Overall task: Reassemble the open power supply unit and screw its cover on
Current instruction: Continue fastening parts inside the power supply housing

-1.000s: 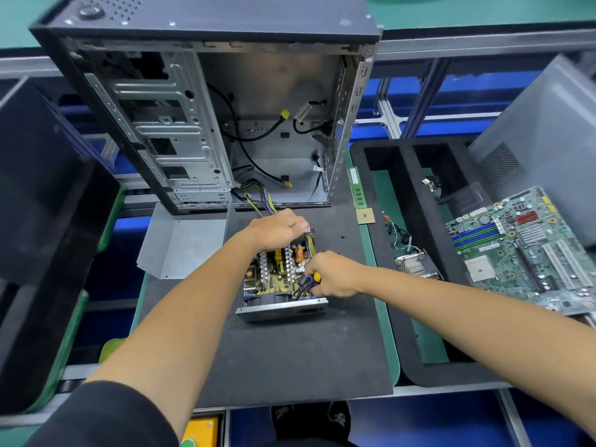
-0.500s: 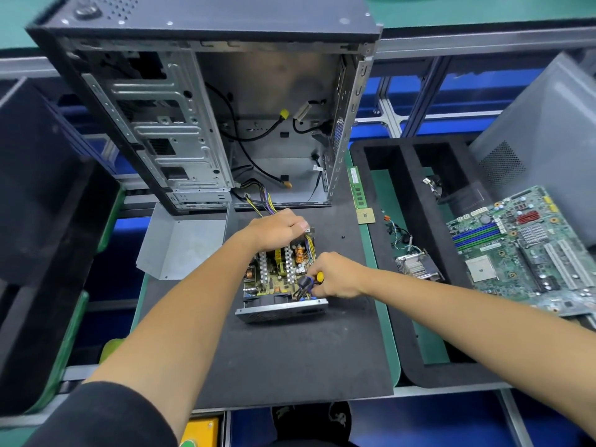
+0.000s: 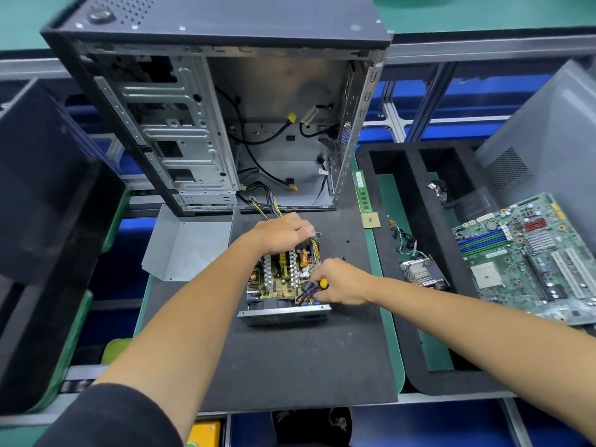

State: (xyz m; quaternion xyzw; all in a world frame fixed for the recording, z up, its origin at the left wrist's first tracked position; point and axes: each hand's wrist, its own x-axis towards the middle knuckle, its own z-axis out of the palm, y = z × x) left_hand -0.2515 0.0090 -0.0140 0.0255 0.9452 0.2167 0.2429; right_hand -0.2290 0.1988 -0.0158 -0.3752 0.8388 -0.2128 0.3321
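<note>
Lying on black mat (image 3: 290,366) | open power supply unit (image 3: 283,285) | conveyor frame behind (image 3: 483,46)

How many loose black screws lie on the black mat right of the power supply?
2 visible: one screw farther out on the mat, another just beyond the right hand. Others may be hidden under the hands.

Electronics repair/assembly workstation. Evidence: gutted PC case (image 3: 225,124) standing far on a black anti-static mat (image 3: 290,356), loose motherboard (image 3: 532,259) and heatsink (image 3: 422,272) on the right foam tray (image 3: 416,201), aluminium-profile frame (image 3: 483,46) behind.
</note>
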